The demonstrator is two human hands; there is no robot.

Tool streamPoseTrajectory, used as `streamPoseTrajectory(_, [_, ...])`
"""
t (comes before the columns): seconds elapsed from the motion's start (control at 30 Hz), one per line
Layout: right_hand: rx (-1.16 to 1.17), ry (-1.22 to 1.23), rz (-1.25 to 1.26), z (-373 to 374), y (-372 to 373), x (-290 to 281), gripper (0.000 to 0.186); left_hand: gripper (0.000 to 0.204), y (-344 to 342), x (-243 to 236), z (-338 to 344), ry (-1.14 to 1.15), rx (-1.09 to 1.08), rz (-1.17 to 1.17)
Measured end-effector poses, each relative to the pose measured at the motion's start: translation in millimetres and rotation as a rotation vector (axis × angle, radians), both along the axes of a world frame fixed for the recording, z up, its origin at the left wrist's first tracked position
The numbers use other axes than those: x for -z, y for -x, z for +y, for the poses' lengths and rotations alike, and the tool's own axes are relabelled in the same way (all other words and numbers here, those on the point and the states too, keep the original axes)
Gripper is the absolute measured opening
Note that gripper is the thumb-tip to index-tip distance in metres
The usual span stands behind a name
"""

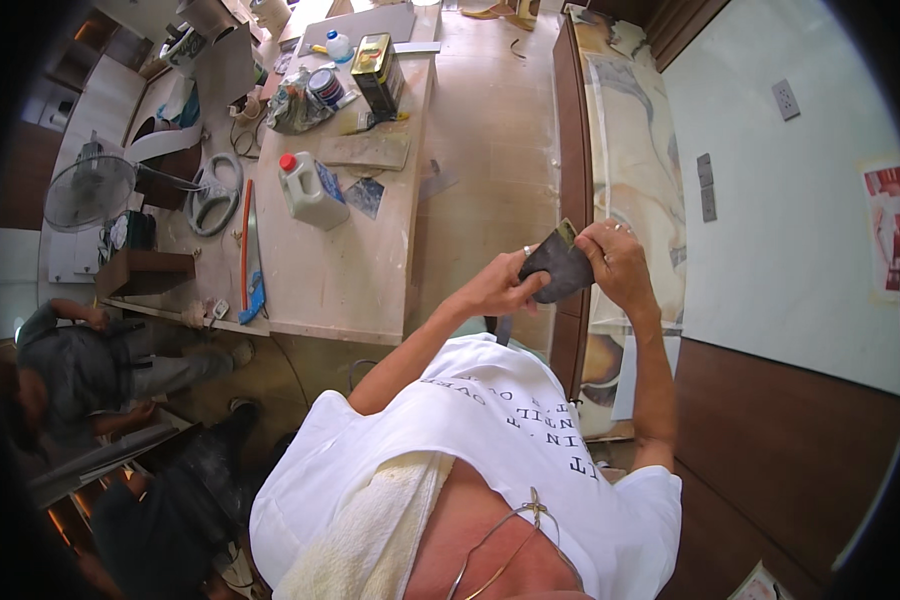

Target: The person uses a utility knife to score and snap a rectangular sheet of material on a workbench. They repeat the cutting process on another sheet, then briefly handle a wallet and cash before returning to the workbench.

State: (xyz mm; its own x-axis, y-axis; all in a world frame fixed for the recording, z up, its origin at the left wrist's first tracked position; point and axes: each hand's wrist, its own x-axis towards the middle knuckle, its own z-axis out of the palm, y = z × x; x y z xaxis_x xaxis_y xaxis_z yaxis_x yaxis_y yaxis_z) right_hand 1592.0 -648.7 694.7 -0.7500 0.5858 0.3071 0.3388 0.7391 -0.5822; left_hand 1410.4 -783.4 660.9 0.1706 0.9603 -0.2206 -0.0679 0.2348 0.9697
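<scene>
A dark grey sheet that looks like sandpaper (pixel 560 270) is held in front of my body, beside the wood-edged counter. My left hand (pixel 502 286) grips its left side, thumb lying on the dark face. At the upper right, my right hand (pixel 615 258) has its fingers curled and pinched at the sheet's edge. A small yellowish-brown corner shows at the top, between the two hands. Most of my fingertips behind the sheet are hidden. Another dark piece of similar sheet (pixel 365 196) lies on the workbench to the left.
The pale workbench (pixel 370 290) bears a white jug with a red cap (pixel 312 190), a rectangular metal can (pixel 377 75), a paint tin (pixel 325 87) and a fan (pixel 90 192). On the right runs a plastic-covered marbled counter (pixel 635 180). Two people (pixel 60 350) are at lower left.
</scene>
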Motion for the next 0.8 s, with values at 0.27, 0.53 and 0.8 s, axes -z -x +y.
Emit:
streamPoseTrajectory(0.27, [-0.15,-0.435,-0.436,134,43,38,0.016,0.052,30,35,131,0.073,-0.012,0.586])
streamPoseTrajectory(0.53, [0.287,0.113,0.193,268,163,79,0.016,0.034,125,59,307,-0.06,-0.371,0.35])
streamPoseTrajectory(0.8, [0.296,0.425,0.636,397,249,84,0.016,0.032,204,41,442,-0.094,-0.304,0.193])
